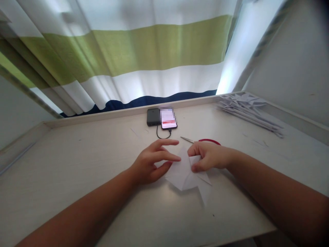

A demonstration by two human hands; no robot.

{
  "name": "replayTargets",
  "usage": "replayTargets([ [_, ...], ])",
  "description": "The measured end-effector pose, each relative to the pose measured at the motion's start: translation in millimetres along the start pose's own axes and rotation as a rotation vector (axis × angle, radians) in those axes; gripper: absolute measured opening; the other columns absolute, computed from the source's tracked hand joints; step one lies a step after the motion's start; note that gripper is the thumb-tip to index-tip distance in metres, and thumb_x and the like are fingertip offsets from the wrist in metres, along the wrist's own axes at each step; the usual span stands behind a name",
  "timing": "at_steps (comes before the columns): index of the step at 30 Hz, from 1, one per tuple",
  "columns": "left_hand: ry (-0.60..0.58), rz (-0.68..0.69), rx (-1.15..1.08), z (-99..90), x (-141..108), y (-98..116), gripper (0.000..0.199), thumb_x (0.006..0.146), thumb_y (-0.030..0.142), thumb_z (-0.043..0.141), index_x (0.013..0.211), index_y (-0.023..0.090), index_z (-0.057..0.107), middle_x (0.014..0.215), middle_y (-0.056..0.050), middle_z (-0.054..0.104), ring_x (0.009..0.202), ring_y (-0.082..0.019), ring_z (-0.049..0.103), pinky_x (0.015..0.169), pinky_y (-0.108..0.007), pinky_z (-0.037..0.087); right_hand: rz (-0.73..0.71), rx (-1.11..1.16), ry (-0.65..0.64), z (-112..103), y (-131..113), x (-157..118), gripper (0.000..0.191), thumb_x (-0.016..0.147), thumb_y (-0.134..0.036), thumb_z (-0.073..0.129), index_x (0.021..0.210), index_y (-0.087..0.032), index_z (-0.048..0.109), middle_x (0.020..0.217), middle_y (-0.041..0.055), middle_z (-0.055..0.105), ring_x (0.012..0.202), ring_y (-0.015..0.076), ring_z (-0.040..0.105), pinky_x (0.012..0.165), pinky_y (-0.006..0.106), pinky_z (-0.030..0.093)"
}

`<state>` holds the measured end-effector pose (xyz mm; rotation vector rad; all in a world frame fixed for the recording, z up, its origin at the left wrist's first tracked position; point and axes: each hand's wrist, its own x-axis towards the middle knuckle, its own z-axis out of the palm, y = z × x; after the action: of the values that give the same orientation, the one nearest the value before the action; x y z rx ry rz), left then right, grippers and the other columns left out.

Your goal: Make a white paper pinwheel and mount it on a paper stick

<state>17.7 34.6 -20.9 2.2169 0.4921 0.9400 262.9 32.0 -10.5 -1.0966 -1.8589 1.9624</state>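
Note:
A folded sheet of white paper [183, 180] with several pointed corners is between my hands over the white table. My right hand [209, 156] pinches a folded flap of it between thumb and fingers. On the paper's left side is my left hand [154, 161], its fingers apart, with fingertips at or just above the sheet. Just beyond my right hand lies a pair of scissors [189, 139] with red handles, partly hidden by that hand.
A lit phone [168, 118] with a cable lies beside a black power bank [153, 117] at the back. Folded white papers [246, 109] are piled at the back right. A raised rim [123, 111] edges the table below a green-and-white curtain [159, 48].

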Motion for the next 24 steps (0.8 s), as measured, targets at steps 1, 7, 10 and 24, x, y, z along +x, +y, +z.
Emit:
replayTargets([
  [1,-0.088,0.036,0.045,-0.3,0.2,1.8,0.03,0.079,0.01,0.058,0.102,0.025,0.071,0.131,-0.011,0.052,0.085,-0.017,0.063,0.079,-0.033,0.053,0.015,-0.022,-0.02,-1.6,-1.4,-1.1,0.021,0.066,-0.024,0.07,0.082,-0.011,0.07,0.073,0.0017,0.069,0.062,0.0132,0.062,0.058,0.022,0.047],
  [7,-0.268,0.097,0.108,0.5,3.8,7.9,0.027,0.081,0.013,0.057,0.101,0.026,0.072,0.117,-0.011,0.063,0.083,-0.018,0.063,0.078,-0.031,0.052,0.053,-0.24,0.074,-3.4,-4.7,-1.9,0.021,0.066,-0.03,0.071,0.079,-0.014,0.071,0.067,0.0002,0.067,0.058,0.0122,0.059,0.052,0.02,0.042],
  [10,-0.307,0.059,0.103,3.5,4.6,8.3,0.027,0.083,0.017,0.057,0.105,0.026,0.07,0.118,-0.012,0.061,0.079,-0.017,0.061,0.075,-0.032,0.052,0.055,-0.334,0.145,-1.7,-4.7,-1.6,0.024,0.065,-0.033,0.071,0.082,-0.016,0.072,0.068,0.0003,0.068,0.059,0.0133,0.059,0.05,0.02,0.041],
  [24,0.111,-0.384,-0.289,29.7,2.9,12.3,0.023,0.072,0.021,0.072,0.095,0.022,0.069,0.145,-0.007,0.035,0.087,-0.017,0.065,0.069,-0.03,0.056,0.014,-0.381,0.208,4.3,-7.1,0.1,0.023,0.068,-0.035,0.068,0.084,-0.02,0.072,0.072,0.0014,0.071,0.063,0.0169,0.063,0.053,0.023,0.042],
])
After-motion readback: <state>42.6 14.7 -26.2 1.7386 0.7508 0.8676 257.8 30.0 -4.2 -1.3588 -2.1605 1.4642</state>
